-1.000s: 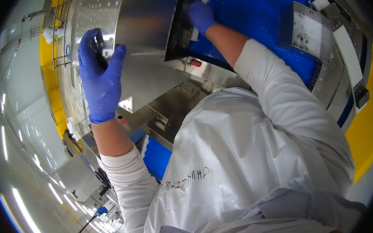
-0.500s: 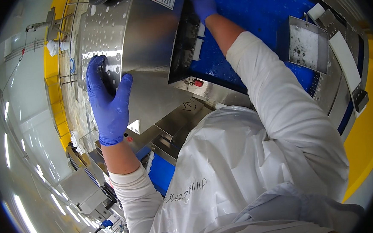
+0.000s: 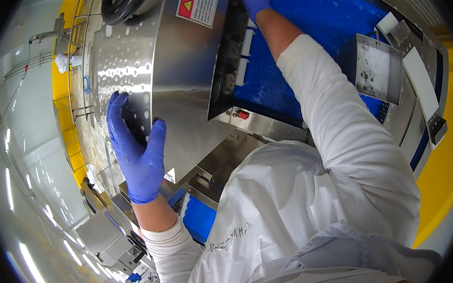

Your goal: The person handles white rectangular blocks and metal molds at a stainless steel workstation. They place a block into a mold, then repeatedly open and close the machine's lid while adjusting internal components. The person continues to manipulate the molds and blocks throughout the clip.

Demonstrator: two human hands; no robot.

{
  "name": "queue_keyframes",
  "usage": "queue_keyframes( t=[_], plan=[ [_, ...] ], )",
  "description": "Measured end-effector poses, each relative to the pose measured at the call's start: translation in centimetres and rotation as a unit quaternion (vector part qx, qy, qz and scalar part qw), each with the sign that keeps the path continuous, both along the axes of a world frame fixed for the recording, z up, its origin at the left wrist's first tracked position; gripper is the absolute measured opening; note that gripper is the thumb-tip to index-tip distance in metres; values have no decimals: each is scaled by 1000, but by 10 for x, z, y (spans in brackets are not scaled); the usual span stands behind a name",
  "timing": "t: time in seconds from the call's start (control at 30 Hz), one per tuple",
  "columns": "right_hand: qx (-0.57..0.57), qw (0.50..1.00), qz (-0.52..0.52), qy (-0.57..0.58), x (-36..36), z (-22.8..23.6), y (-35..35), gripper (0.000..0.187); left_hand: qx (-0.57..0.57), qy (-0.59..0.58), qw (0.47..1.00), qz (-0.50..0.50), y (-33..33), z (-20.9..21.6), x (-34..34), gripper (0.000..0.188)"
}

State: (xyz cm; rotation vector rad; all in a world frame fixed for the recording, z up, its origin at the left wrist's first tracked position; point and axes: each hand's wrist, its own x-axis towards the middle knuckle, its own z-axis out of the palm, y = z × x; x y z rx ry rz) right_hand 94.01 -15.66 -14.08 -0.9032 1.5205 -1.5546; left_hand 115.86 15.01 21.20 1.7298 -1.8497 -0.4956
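Observation:
My left hand [image 3: 140,152], in a blue glove, lies against the wet, foam-spotted steel cover [image 3: 184,82] of a machine. Its fingers are stretched out, with the thumb apart, and it holds nothing. At the upper edge of the picture my right hand [image 3: 255,0], also gloved in blue, reaches over a wet blue belt [image 3: 301,12] to the dark opening along the cover's right side. The fingertips there are hidden or cut off, so what they touch cannot be made out. White blocks [image 3: 242,72] line that opening, close below the right hand.
A steel box [image 3: 379,70] with foam in it stands at the belt's right side, beside a white guide strip [image 3: 421,82]. A red knob [image 3: 242,114] sits on the frame below the opening. Upper left are a black hose [image 3: 124,10] and yellow railing [image 3: 66,135].
The view has shifted, so the machine sits lower in the picture. My right hand has moved farther along the opening, away from me. My left hand stays spread against the cover.

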Motion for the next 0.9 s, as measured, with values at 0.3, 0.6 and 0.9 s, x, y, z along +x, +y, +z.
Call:
queue_keyframes(
  t=[0.3,0.6,0.9],
  plan=[
    [48,988,-62,129,-21,4,-28,33,14,2,1000,-14,-6,0,-4,74],
    [63,993,16,104,7,30,35,36,20,3,1000,-7,1,-1,1,78],
    [32,936,61,346,-19,-2,-23,41,26,11,1000,-13,-6,1,-6,76]
  ],
)
